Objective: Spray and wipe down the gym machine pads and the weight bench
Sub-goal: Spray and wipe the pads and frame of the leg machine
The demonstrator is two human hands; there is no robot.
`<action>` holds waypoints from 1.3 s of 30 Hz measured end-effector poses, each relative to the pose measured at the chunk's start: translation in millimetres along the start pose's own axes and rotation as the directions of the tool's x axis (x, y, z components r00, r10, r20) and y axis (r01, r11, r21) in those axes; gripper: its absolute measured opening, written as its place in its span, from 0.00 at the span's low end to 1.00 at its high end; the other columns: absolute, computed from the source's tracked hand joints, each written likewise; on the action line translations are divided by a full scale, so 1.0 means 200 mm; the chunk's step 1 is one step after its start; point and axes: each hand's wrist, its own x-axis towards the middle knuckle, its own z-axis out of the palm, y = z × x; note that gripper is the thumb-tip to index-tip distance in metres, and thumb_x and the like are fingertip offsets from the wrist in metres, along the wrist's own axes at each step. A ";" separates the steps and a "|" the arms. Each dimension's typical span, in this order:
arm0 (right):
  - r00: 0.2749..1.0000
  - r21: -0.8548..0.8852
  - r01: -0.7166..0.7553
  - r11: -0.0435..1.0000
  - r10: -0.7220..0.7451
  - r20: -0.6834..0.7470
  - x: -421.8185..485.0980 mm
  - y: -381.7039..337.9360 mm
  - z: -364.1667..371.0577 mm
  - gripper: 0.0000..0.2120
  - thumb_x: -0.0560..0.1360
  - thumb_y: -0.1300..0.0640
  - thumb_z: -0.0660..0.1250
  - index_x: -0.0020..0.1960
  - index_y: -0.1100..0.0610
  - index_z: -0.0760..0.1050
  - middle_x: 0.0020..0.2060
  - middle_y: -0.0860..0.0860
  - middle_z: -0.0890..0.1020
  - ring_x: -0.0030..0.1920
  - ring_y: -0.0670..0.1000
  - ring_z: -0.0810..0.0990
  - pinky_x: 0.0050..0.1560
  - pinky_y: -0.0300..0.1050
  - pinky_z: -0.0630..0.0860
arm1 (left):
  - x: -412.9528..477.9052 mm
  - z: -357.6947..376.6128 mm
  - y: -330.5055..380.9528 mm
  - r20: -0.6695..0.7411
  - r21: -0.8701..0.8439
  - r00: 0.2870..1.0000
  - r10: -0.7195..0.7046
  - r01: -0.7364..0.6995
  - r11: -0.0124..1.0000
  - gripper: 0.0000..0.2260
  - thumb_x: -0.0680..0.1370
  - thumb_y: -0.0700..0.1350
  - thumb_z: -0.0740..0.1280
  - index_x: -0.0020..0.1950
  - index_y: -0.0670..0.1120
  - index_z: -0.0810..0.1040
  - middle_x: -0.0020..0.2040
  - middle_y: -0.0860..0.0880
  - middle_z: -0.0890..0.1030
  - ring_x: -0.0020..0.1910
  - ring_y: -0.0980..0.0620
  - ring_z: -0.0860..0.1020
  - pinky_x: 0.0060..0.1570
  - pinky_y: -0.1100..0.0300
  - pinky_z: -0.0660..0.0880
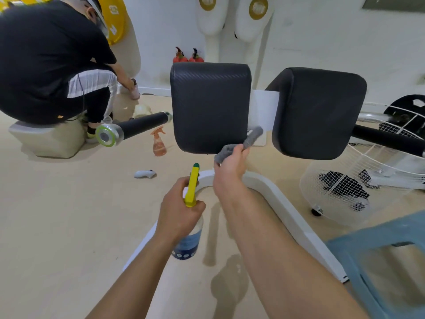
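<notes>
Wiping stage, judged from the head view: the right hand [230, 168] grips a bunched grey cloth [251, 138] and holds it at the lower inner corner of the left black padded cushion [210, 107]. The cloth sits in the gap between that cushion and the right black padded cushion [319, 111], its tip lying against the white metal bracket [264, 109] that joins them. Right arm reaches forward, close to straight, fingers curled round the cloth. Left hand [181, 210] sits lower and nearer, wrapped round the neck of a clear spray bottle with yellow trigger head [192, 187], nozzle angled up toward the cushions; whether a finger rests on the trigger cannot be told. Next move likely calls for dragging the cloth across a cushion face, perhaps after another spray, since no wetness can be made out on either cushion. No weight bench can be picked out in view.
</notes>
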 end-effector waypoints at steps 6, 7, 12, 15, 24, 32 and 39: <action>0.983 0.074 -0.164 0.984 0.169 -0.076 -0.08 0.25 0.22 0.22 0.84 0.44 0.50 0.77 0.47 0.60 0.67 0.46 0.69 0.66 0.55 0.72 0.71 0.55 0.68 | -0.01 -0.23 -0.12 -0.092 0.069 0.996 -0.018 0.025 0.997 0.20 0.71 0.38 0.71 0.57 0.58 0.76 0.49 0.62 0.81 0.40 0.59 0.78 0.38 0.64 0.69; 0.967 0.093 -0.248 0.964 0.252 -0.026 -0.12 0.29 0.25 0.22 0.83 0.43 0.51 0.74 0.49 0.64 0.68 0.47 0.71 0.65 0.54 0.73 0.67 0.52 0.71 | 0.00 -0.25 -0.13 -0.101 0.077 0.995 -0.025 0.032 0.996 0.20 0.71 0.38 0.72 0.57 0.58 0.76 0.49 0.60 0.81 0.40 0.59 0.78 0.38 0.63 0.69; 0.908 0.097 -0.410 0.907 0.396 0.136 -0.21 0.26 0.26 0.18 0.85 0.49 0.53 0.60 0.61 0.75 0.53 0.57 0.83 0.58 0.55 0.82 0.53 0.46 0.79 | 0.01 -0.29 -0.15 -0.108 0.083 0.993 -0.038 0.048 0.995 0.20 0.71 0.37 0.72 0.58 0.56 0.76 0.46 0.56 0.80 0.37 0.55 0.77 0.37 0.61 0.69; 0.937 0.262 -0.346 0.901 0.315 0.154 -0.12 0.11 0.11 0.22 0.85 0.58 0.48 0.36 0.58 0.72 0.29 0.53 0.74 0.28 0.48 0.72 0.29 0.37 0.66 | 0.02 -0.24 -0.14 -0.090 0.060 0.995 -0.045 0.051 0.997 0.20 0.71 0.38 0.71 0.58 0.56 0.76 0.50 0.58 0.81 0.38 0.56 0.77 0.38 0.61 0.69; 0.770 -0.656 0.584 0.478 -0.582 0.262 -0.03 -0.15 -0.02 0.23 0.85 0.55 0.50 0.78 0.42 0.56 0.64 0.44 0.77 0.63 0.39 0.75 0.62 0.38 0.74 | 0.01 -0.11 -0.03 -0.050 -0.028 0.999 -0.014 0.013 1.000 0.19 0.71 0.39 0.71 0.58 0.57 0.76 0.48 0.62 0.81 0.39 0.54 0.78 0.38 0.65 0.69; 0.399 -0.567 0.568 -0.596 -0.403 0.824 0.11 0.18 -0.26 0.36 0.75 0.65 0.59 0.81 0.58 0.49 0.78 0.62 0.58 0.77 0.69 0.49 0.77 0.63 0.53 | 0.00 -0.22 -0.07 -0.081 0.016 0.997 -0.021 0.023 1.000 0.20 0.71 0.38 0.71 0.58 0.57 0.76 0.48 0.61 0.81 0.38 0.60 0.77 0.37 0.63 0.68; 0.116 -0.133 0.619 -0.774 -0.077 0.990 0.21 0.01 -0.28 0.27 0.78 0.65 0.58 0.77 0.56 0.65 0.77 0.58 0.64 0.73 0.65 0.67 0.65 0.59 0.72 | 0.01 -0.26 -0.09 -0.126 0.021 0.992 -0.028 0.031 0.999 0.19 0.71 0.38 0.71 0.56 0.57 0.76 0.42 0.54 0.81 0.34 0.57 0.75 0.35 0.60 0.70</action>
